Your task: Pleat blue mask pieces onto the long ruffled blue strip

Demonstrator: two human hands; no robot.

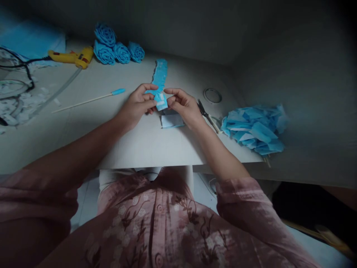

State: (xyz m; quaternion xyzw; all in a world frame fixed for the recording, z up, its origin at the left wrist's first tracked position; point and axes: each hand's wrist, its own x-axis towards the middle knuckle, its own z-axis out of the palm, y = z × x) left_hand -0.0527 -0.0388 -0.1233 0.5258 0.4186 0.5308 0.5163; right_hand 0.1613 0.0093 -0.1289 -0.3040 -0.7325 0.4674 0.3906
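Observation:
A blue crinkled strip (160, 74), looking like crepe paper or thin fabric, runs away from me across the table. Small white patches show on its near end. My left hand (136, 104) pinches that near end from the left, thumb in front and fingers behind. At the strip's right edge, my right hand (185, 106) has its thumb and curled fingers closed, with the index finger stretched over the strip. Below the hands lies a small pale rectangular piece (173, 121), partly hidden. Black-bladed scissors (206, 113) rest beside my right wrist.
Several blue rolled rosettes (105, 54) sit at the back, near a yellow glue gun (80, 57). A thin stick with a blue tip (92, 102) lies left. White scraps (19, 106) cover the far left. Right are a ring-shaped roll (212, 95) and a blue petal bundle (256, 128).

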